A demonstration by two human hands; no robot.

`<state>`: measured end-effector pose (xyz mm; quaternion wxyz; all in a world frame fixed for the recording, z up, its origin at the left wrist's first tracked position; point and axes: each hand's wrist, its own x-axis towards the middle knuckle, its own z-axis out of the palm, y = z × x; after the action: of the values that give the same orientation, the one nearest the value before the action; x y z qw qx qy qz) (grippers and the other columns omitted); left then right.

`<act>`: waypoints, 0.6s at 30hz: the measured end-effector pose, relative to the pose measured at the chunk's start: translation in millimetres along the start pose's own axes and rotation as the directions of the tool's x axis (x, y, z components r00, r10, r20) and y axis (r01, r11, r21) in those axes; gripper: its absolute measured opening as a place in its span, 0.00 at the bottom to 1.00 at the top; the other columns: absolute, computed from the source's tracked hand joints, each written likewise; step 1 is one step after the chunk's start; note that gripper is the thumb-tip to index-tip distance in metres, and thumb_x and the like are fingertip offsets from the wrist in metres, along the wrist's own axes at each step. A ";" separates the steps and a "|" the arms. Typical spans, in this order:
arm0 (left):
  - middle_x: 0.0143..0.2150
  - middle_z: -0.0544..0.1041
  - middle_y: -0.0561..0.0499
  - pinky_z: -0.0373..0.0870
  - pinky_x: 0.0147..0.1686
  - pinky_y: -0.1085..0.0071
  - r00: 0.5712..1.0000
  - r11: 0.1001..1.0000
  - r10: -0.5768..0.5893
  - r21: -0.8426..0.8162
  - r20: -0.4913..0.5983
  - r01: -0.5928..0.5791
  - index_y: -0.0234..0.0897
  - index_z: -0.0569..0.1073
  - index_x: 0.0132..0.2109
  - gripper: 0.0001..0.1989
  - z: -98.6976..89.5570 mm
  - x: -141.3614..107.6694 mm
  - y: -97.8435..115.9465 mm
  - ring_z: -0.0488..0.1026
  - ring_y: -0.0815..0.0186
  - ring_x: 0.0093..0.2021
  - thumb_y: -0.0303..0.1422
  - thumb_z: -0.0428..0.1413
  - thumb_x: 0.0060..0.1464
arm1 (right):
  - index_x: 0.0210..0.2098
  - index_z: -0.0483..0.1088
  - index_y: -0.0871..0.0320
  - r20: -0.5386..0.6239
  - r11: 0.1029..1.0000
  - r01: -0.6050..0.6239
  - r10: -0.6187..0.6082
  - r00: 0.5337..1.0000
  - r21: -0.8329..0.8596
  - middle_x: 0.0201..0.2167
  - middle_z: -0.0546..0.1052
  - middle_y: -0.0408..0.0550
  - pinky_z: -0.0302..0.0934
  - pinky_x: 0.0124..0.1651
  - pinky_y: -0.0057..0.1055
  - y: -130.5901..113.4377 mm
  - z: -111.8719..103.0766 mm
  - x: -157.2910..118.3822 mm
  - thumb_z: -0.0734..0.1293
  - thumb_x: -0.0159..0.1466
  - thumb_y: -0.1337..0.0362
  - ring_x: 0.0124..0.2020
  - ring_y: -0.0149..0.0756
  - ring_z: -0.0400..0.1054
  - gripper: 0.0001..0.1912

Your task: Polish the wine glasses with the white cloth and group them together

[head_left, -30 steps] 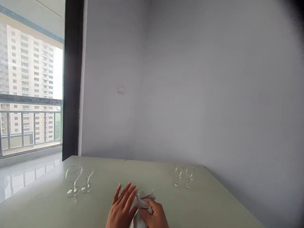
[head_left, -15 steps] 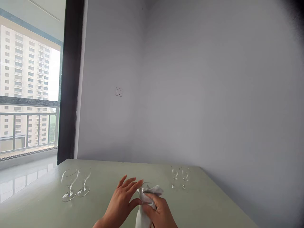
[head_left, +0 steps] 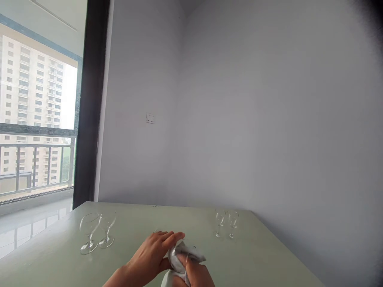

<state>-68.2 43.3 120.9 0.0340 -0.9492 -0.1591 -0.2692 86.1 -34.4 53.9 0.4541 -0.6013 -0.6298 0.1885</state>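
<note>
My left hand [head_left: 154, 251] is curved around a clear stemmed glass that is mostly hidden behind my fingers and a cloth. A white-grey cloth [head_left: 176, 259] is bunched against the glass, one end hanging toward the bottom edge of the view. My right hand [head_left: 196, 273] grips this cloth, its fingers pushed into the folds close to my left thumb. Both hands are together at the bottom middle, above the near part of the table. The stem and foot of the held glass cannot be seen.
On the pale green table [head_left: 257, 255], two larger stemmed glasses, a front one [head_left: 89, 233] and a back one [head_left: 106, 229], stand upright at left. Two smaller ones, a left one [head_left: 220, 221] and a right one [head_left: 232, 221], stand at right. Grey walls [head_left: 239, 119] rise behind.
My left hand has gone from spread fingers beside the glass to fingers curled around it. Both hands and the cloth have shifted slightly down and left. The standing glasses stay put.
</note>
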 end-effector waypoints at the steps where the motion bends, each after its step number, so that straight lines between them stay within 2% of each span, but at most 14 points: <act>1: 0.38 0.78 0.56 0.70 0.33 0.70 0.999 0.999 -0.008 -0.036 0.038 0.009 0.46 0.60 0.55 0.28 -5.6 0.9 1.1 0.75 0.64 0.34 0.37 0.60 0.48 | 0.45 0.73 0.49 0.070 0.995 0.028 -0.022 0.997 -0.091 0.33 0.80 0.50 0.60 0.40 0.36 0.4 -2.3 -0.1 0.69 0.46 0.68 0.36 0.48 0.71 0.25; 3: 0.38 0.78 0.57 0.70 0.38 0.67 0.999 1.000 0.008 -0.020 0.040 -0.007 0.47 0.59 0.55 0.32 -12.7 2.5 3.5 0.75 0.64 0.35 0.38 0.63 0.44 | 0.44 0.74 0.47 0.103 0.989 0.075 -0.062 0.993 -0.128 0.33 0.80 0.49 0.60 0.41 0.36 -2.3 -9.1 -0.2 0.68 0.46 0.69 0.36 0.48 0.71 0.24; 4: 0.39 0.79 0.56 0.69 0.43 0.64 1.000 0.999 0.026 0.036 -0.011 -0.025 0.45 0.59 0.56 0.33 -13.5 3.1 4.9 0.75 0.63 0.37 0.37 0.63 0.44 | 0.44 0.73 0.48 0.062 0.996 0.065 -0.061 0.996 -0.056 0.35 0.79 0.49 0.60 0.41 0.36 -5.4 -13.2 -0.2 0.68 0.48 0.67 0.37 0.48 0.70 0.23; 6: 0.40 0.79 0.52 0.61 0.53 0.59 0.976 0.983 0.077 0.178 -0.203 -0.041 0.38 0.61 0.55 0.28 -10.6 3.1 7.8 0.74 0.61 0.44 0.35 0.61 0.48 | 0.44 0.73 0.51 -0.024 0.968 -0.035 0.043 0.999 0.249 0.35 0.78 0.50 0.60 0.38 0.33 -14.4 -21.5 0.2 0.68 0.52 0.60 0.36 0.44 0.70 0.19; 7: 0.40 0.78 0.52 0.58 0.56 0.58 0.947 0.970 0.108 0.240 -0.302 -0.035 0.37 0.64 0.52 0.23 -7.7 2.5 9.3 0.72 0.60 0.46 0.33 0.60 0.49 | 0.44 0.72 0.54 -0.017 0.893 -0.095 0.114 0.993 0.440 0.33 0.78 0.50 0.60 0.35 0.32 -19.7 -25.4 0.8 0.67 0.54 0.56 0.33 0.42 0.70 0.19; 9: 0.38 0.78 0.52 0.54 0.57 0.56 0.883 0.943 0.174 0.333 -0.436 -0.021 0.36 0.69 0.43 0.11 -1.5 0.3 11.9 0.72 0.61 0.47 0.28 0.57 0.51 | 0.43 0.71 0.59 0.105 0.654 -0.195 0.175 0.979 0.731 0.28 0.76 0.50 0.58 0.29 0.30 -30.0 -31.5 2.8 0.68 0.53 0.51 0.27 0.37 0.68 0.23; 11: 0.37 0.78 0.53 0.54 0.56 0.54 0.856 0.915 0.244 0.401 -0.456 -0.047 0.37 0.70 0.39 0.08 2.2 -2.5 13.0 0.73 0.63 0.43 0.25 0.55 0.51 | 0.39 0.71 0.63 0.203 0.461 -0.256 0.161 0.966 0.850 0.23 0.74 0.47 0.57 0.28 0.28 -37.6 -35.1 4.1 0.70 0.51 0.50 0.23 0.33 0.65 0.24; 12: 0.37 0.78 0.53 0.57 0.54 0.55 0.854 0.902 0.275 0.427 -0.441 -0.070 0.37 0.70 0.39 0.08 2.7 -3.8 12.7 0.74 0.65 0.40 0.24 0.55 0.51 | 0.38 0.71 0.63 0.221 0.420 -0.267 0.157 0.963 0.867 0.22 0.73 0.46 0.56 0.29 0.28 -40.1 -35.9 3.6 0.71 0.49 0.50 0.23 0.32 0.65 0.24; 14: 0.36 0.78 0.53 0.63 0.46 0.61 0.862 0.900 0.299 0.422 -0.409 -0.112 0.38 0.70 0.40 0.07 1.4 -5.8 10.4 0.73 0.67 0.33 0.27 0.56 0.52 | 0.37 0.72 0.63 0.212 0.442 -0.272 0.179 0.961 0.855 0.21 0.72 0.45 0.56 0.29 0.29 -43.3 -36.1 -0.8 0.72 0.48 0.50 0.23 0.32 0.64 0.25; 16: 0.33 0.78 0.53 0.66 0.36 0.67 0.889 0.940 0.257 0.311 -0.378 -0.140 0.37 0.70 0.41 0.10 -1.1 -7.0 6.6 0.72 0.69 0.28 0.36 0.57 0.52 | 0.38 0.73 0.62 0.123 0.605 -0.246 0.238 0.963 0.757 0.24 0.72 0.46 0.57 0.31 0.29 -45.8 -35.7 -9.9 0.72 0.47 0.54 0.26 0.34 0.64 0.23; 18: 0.28 0.77 0.55 0.66 0.29 0.70 0.935 0.986 0.150 0.119 -0.321 -0.117 0.39 0.69 0.41 0.19 -2.7 -7.9 3.0 0.71 0.69 0.25 0.48 0.55 0.49 | 0.38 0.74 0.57 -0.003 0.805 -0.226 0.272 0.962 0.549 0.29 0.73 0.46 0.57 0.35 0.30 -49.0 -35.3 -20.9 0.72 0.46 0.63 0.30 0.37 0.65 0.19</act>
<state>-75.0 37.8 119.2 0.1249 -0.8967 -0.0995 -0.4128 82.8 -74.7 103.3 0.6024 -0.5322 -0.4469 0.3927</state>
